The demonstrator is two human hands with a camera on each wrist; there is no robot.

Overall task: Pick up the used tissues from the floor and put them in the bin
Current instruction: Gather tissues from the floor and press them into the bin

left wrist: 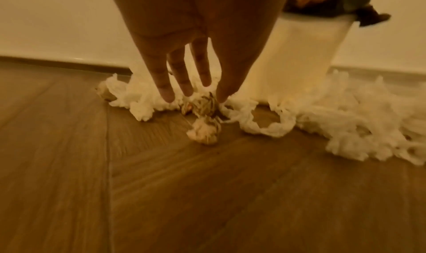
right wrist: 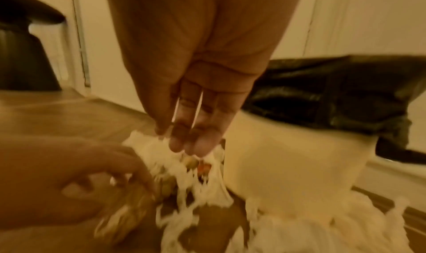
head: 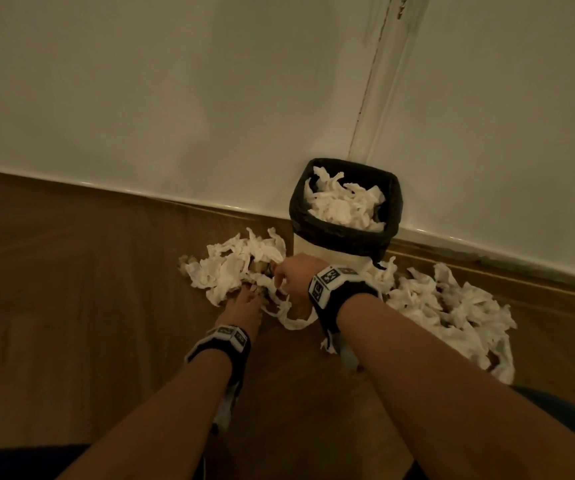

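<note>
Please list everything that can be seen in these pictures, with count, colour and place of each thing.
bin: one, white, black liner, on the floor against the wall
tissues in bin: a heap, white
tissue pile: one, white with brownish scraps, left of the bin
second tissue pile: one, white, right of the bin
floor: brown wood
wall: white
wrist bands: two, black and white
left hand: fingers straight, reaching into the left pile
right hand: fingertips pinching tissue from the left pile

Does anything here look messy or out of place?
Yes. Crumpled white tissues lie strewn on the wooden floor, one pile left of the black-lined white bin and another right of it. Brownish scraps are tangled among them. The bin looks nearly full.
</note>
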